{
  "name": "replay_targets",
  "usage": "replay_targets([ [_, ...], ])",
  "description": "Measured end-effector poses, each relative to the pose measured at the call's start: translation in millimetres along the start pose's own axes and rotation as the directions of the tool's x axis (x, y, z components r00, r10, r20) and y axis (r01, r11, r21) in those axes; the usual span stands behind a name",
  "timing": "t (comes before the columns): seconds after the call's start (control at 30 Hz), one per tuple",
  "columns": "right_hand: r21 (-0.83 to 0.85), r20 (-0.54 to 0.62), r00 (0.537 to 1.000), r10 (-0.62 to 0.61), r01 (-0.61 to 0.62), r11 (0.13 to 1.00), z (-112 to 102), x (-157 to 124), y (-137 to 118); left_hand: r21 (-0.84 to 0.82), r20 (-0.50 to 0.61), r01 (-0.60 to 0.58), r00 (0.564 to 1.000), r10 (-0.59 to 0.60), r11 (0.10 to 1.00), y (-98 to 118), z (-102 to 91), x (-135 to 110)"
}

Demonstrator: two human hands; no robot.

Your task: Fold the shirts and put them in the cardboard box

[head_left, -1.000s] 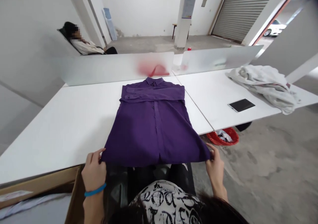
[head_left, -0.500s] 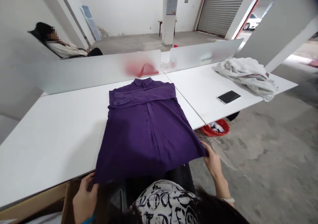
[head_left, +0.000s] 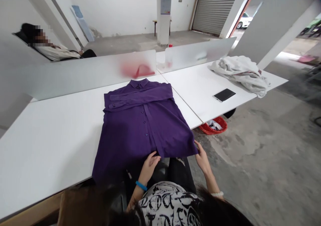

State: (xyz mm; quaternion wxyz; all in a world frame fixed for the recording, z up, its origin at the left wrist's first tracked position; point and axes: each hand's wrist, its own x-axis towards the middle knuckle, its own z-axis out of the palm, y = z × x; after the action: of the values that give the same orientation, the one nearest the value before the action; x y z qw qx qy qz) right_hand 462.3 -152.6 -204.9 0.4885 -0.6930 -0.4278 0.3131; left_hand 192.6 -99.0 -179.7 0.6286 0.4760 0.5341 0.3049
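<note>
A purple button-up shirt lies front up on the white table, collar toward the far side, both sleeves folded across its chest. Its lower part hangs over the table's near edge. My right hand pinches the hem at the shirt's right corner. Close to the middle of the hem, by the button placket, is my left hand, fingers stretched out and apart, touching or nearly touching the cloth. The left corner of the hem hangs loose.
A frosted divider runs along the back of the white table. To the right lie a black tablet or phone and a heap of pale cloth. Below stands a red bin; a cardboard box is at lower left. Someone sits beyond.
My left hand has let go of the shirt's left hem corner and moved right to the middle of the hem. My right hand still holds the right corner. The view has shifted slightly.
</note>
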Motion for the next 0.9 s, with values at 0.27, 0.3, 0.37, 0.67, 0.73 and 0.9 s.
replay_targets([
  [0.27, -0.067, -0.023, 0.995, -0.100, 0.098, 0.993, 0, -12, -11, 0.211, -0.071, -0.186, 0.976, 0.205, 0.959, 17, 1.3, 10],
  [0.3, -0.099, -0.024, 0.993, -0.118, 0.115, 0.988, -2, -13, -13, 0.238, -0.056, -0.202, 0.973, 0.222, 0.950, 22, 1.7, 8],
  [0.37, -0.177, -0.033, 0.988, -0.152, 0.144, 0.974, -9, -15, -15, 0.287, -0.052, -0.257, 0.958, 0.283, 0.923, 33, -0.8, -1],
  [0.67, -0.408, -0.007, 0.972, -0.236, 0.212, 0.888, -23, -17, -9, 0.251, -0.205, -0.263, 0.926, 0.316, 0.932, 37, -40.1, -23],
  [0.73, -0.387, 0.031, 0.967, -0.255, 0.247, 0.889, -22, -17, -9, 0.220, -0.188, -0.224, 0.945, 0.267, 0.949, 28, -40.7, -21],
  [0.9, -0.266, 0.058, 0.976, -0.208, 0.216, 0.939, -20, -16, -8, 0.206, -0.107, -0.162, 0.977, 0.186, 0.965, 20, -40.5, -22],
])
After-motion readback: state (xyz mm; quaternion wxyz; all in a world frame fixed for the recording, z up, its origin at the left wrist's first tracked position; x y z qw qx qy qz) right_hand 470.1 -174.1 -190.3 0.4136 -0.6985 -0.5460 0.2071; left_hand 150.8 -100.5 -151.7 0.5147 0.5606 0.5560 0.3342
